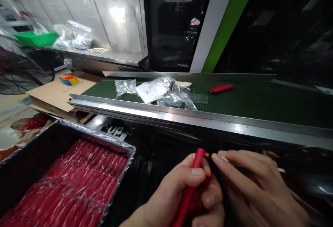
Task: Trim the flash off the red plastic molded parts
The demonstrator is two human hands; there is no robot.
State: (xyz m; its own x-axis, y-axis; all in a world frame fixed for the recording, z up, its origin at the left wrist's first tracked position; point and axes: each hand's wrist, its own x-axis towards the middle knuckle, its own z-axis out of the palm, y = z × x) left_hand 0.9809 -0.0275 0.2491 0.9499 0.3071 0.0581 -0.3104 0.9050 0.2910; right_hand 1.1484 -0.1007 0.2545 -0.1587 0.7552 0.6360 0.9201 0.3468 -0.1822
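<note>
Left hand [182, 192] fingers closed around red stick [191, 182]; right hand [249, 182] fingertips pinching at its top end.

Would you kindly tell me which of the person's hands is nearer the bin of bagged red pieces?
Left. The left hand is beside the bin; the right hand lies farther off.

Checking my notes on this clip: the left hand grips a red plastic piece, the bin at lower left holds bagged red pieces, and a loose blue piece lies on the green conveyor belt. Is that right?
Not quite. The loose piece on the green conveyor belt is red, not blue, as the head view shows. The rest holds: the left hand grips a red plastic piece, and the bin holds bagged red pieces.
</note>
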